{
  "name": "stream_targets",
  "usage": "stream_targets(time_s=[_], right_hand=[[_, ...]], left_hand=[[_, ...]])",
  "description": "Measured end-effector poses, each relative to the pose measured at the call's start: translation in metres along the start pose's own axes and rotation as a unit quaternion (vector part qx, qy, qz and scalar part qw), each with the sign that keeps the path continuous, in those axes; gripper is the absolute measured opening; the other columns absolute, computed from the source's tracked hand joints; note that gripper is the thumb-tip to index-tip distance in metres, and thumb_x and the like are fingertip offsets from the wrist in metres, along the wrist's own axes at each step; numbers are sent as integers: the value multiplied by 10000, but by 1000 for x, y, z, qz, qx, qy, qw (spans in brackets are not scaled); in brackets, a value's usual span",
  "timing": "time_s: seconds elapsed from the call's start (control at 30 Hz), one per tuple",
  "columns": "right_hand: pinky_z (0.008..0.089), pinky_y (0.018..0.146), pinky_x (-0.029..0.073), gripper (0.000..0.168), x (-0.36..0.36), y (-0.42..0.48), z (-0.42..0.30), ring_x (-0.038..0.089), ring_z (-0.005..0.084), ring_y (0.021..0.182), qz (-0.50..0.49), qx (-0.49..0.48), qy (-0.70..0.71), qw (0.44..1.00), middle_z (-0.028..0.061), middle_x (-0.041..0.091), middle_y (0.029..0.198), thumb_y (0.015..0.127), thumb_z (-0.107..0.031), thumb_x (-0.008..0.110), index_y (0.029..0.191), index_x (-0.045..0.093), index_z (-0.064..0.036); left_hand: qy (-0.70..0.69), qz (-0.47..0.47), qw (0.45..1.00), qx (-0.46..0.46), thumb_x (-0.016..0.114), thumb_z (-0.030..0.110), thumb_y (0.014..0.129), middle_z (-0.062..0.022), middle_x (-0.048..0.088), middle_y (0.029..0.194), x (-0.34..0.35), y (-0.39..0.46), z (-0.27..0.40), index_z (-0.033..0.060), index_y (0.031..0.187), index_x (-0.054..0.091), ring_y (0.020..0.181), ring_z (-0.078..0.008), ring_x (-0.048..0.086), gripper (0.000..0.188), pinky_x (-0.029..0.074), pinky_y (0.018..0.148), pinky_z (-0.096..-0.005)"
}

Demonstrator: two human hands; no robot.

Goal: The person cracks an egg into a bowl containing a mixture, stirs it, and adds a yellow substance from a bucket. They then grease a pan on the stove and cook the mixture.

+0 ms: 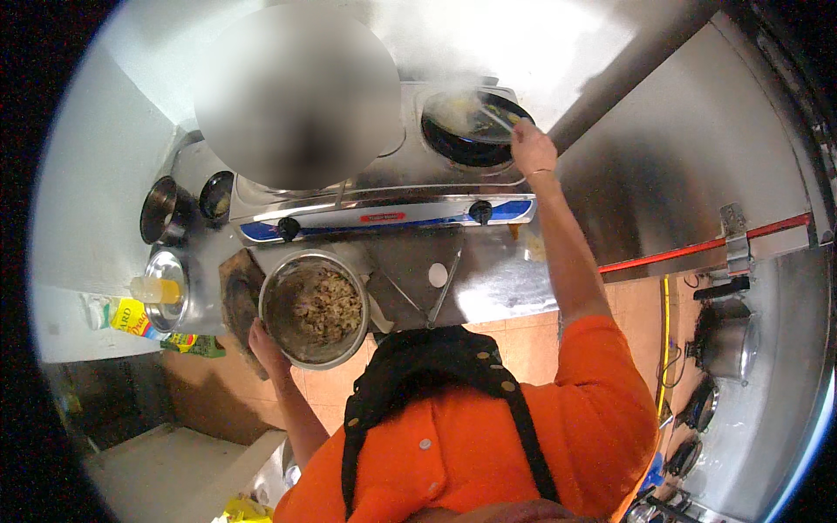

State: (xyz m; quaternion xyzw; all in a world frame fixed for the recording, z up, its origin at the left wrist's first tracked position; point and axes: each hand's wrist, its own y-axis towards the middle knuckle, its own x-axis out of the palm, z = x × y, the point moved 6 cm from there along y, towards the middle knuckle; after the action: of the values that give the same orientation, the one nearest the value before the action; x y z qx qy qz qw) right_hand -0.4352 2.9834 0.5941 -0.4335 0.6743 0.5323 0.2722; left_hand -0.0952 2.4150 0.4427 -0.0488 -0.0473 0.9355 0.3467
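Observation:
My left hand grips the left rim of a metal bowl, tilted slightly at the counter's front edge. Inside lies a lumpy, pale-brown food mixture. At the upper right, my right hand holds a thin-handled utensil, its tip inside a black frying pan. Steam over the pan blurs its yellowish contents. The pan sits on the right burner of a two-burner gas stove. Metal tongs lie spread on the counter, beside a small white round item.
A dark pot and a small black pan stand left of the stove. A squeeze bottle lies over a metal plate. The bowl partly overlaps a wooden board. A blurred disc hides the left burner. A metal panel rises at right.

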Motion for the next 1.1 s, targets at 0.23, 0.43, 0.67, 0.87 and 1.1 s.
stream_targets(time_s=[0.23, 0.43, 0.67, 0.87, 1.1], right_hand=[[484, 741, 519, 173, -44, -38, 77, 653, 374, 870, -50, 75, -43, 995, 142, 682, 953, 880, -273, 593, 961, 600, -120], [484, 706, 517, 132, -48, -80, 26, 648, 388, 821, -20, 27, 11, 999, 145, 667, 932, 870, -231, 607, 938, 582, -120], [518, 722, 510, 133, -7, -27, -35, 640, 404, 854, -9, 3, 26, 1000, 169, 664, 913, 903, -229, 550, 914, 563, -98], [522, 679, 515, 154, -18, -38, 37, 651, 404, 815, 5, 30, 20, 999, 193, 665, 912, 859, -236, 622, 936, 593, -106], [529, 649, 514, 128, -6, -62, 8, 641, 428, 750, 53, 38, 37, 997, 180, 665, 812, 874, -215, 620, 914, 565, -107]], left_hand=[[94, 11, 993, 64, 440, 313, 1004, -64, 591, 880, 0, -8, 6, -33, 939, 588, 787, -179, 533, 381, 442, 750, -334], [-20, -7, 999, -33, 433, 307, 1007, -55, 587, 883, 3, -7, 0, -29, 963, 584, 789, -177, 535, 371, 443, 753, -325], [-56, -22, 997, -42, 449, 317, 995, -67, 595, 910, 5, -2, 0, -19, 983, 584, 797, -190, 550, 362, 455, 730, -333], [-22, 3, 999, -33, 444, 309, 999, -89, 602, 898, -4, 1, -15, -44, 964, 587, 790, -198, 539, 382, 446, 751, -355], [114, 14, 992, 53, 438, 290, 1002, -92, 594, 859, 3, -2, 5, -60, 938, 592, 776, -204, 516, 387, 428, 755, -348]])
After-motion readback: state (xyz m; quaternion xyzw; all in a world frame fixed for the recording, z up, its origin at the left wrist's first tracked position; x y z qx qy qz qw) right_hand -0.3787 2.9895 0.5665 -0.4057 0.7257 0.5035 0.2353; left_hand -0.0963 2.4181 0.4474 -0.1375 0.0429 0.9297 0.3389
